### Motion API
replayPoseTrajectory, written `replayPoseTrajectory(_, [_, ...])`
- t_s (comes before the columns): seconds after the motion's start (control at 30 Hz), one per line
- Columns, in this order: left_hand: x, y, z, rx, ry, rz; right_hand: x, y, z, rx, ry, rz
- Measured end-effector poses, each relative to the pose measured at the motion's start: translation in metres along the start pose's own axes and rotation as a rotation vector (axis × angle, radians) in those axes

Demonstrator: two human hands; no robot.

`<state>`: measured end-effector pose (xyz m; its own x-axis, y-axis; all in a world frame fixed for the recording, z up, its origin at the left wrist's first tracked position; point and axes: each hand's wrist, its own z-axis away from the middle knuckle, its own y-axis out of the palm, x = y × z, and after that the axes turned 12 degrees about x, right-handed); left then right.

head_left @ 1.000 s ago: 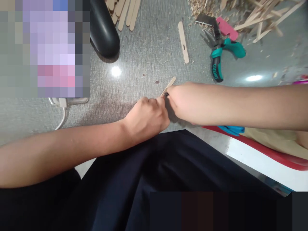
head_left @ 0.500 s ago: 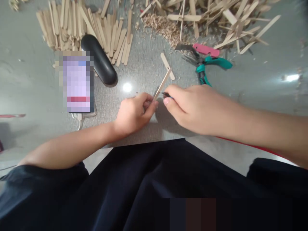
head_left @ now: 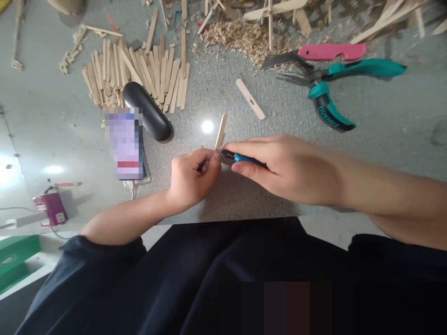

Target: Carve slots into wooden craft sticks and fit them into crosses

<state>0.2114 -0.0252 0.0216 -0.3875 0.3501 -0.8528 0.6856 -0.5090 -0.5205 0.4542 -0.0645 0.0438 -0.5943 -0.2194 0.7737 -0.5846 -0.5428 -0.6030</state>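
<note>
My left hand [head_left: 193, 177] is closed, pinching the lower end of a wooden craft stick [head_left: 222, 130] that points up and slightly right. My right hand [head_left: 275, 167] grips blue-handled nippers [head_left: 249, 160] with a dark metal head. Their tip meets the stick right beside my left thumb and fingertips; the exact contact is partly hidden. Beyond the hands lies a loose craft stick [head_left: 250, 99] with a small slot near its middle.
Pliers with teal handles [head_left: 366, 69] and a pink folding knife [head_left: 331, 51] lie at right. Wood shavings [head_left: 240, 42] and crossed sticks [head_left: 275, 9] spread behind. At left are piled craft sticks [head_left: 160, 74], a black case [head_left: 148, 111], a phone [head_left: 125, 149] and a purple power block [head_left: 52, 209].
The camera view has shifted, showing more of the left side. The stick in my left hand stands more upright, and the nippers have come in against it, with more of their blue handle visible.
</note>
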Motion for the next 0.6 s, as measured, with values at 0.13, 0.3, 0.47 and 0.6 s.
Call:
replayPoseTrajectory(0.13, [-0.003,-0.002,-0.001,0.016,-0.063,0.002,0.0,0.005,0.004,-0.043,-0.009,0.182])
replayPoseTrajectory(0.3, [-0.006,-0.003,-0.001,0.041,-0.119,0.05,0.004,0.002,0.011,-0.071,0.03,0.289])
replayPoseTrajectory(0.47, [-0.011,-0.004,-0.001,0.077,-0.098,0.054,0.004,0.003,0.011,-0.068,-0.001,0.278])
replayPoseTrajectory(0.6, [-0.011,-0.004,-0.001,0.081,-0.092,0.042,0.007,-0.001,0.01,0.005,0.026,0.298])
